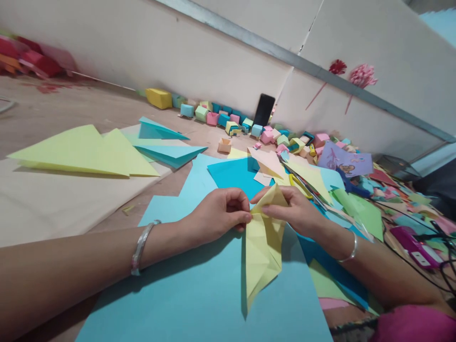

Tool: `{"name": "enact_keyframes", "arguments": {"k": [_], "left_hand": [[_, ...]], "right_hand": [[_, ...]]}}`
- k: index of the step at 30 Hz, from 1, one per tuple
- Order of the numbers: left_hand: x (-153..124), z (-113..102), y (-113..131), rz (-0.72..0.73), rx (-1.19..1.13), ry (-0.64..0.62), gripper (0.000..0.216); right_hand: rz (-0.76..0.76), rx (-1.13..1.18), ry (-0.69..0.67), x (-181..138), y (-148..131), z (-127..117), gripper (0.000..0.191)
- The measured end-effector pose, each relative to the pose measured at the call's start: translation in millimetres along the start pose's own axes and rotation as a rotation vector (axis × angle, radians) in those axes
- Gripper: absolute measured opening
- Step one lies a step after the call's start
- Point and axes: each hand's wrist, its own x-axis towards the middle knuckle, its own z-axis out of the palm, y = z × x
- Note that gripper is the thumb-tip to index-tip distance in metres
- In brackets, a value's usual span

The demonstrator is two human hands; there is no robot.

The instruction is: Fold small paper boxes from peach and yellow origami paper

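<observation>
A creased piece of yellow folded paper [261, 251] is held up over a light blue sheet [199, 289], its pointed end hanging down toward me. My left hand [223, 209] pinches the paper's left edge between thumb and fingertips. On the other side, my right hand [288, 204] grips its upper part, thumb in front and fingers behind. Behind my hands lie a darker blue sheet [231, 175] and a pair of scissors [302, 183] with yellow on the handle, partly covered by paper.
Folded yellow-green paper [81, 152] and folded blue pieces [171, 153] lie at the left. Several small paper boxes [224, 118] line the wall, where a phone [264, 110] leans. A magenta device [415, 247] with black cables sits at the right among paper scraps.
</observation>
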Motion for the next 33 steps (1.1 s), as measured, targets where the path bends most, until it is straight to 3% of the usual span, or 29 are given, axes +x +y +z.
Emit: {"name": "enact_keyframes", "arguments": {"k": [4,8,14,20,30,33], "left_hand": [[1,0,-2,0.005,0.001,-0.022,0.012],[2,0,-4,-0.010,0.011,-0.045,0.011],[2,-1,-4,-0.006,0.024,-0.047,0.011],[1,-1,-4,0.010,0.050,-0.053,0.011],[0,-1,-1,-0.009,0.092,-0.016,0.006],[-2,-1,0,0.005,0.076,-0.033,0.013]], "right_hand": [[-0.011,-0.010,0.046,1,0,-1,0.016],[-0.023,0.015,-0.010,1,-1,-3,0.028],[-0.012,0.043,-0.005,1,0,-3,0.019],[-0.007,0.053,-0.003,4,0,-3,0.024],[-0.077,-0.168,0.181,-4,-1,7,0.029],[-0.101,-0.236,0.250,-5,-2,9,0.027]]}}
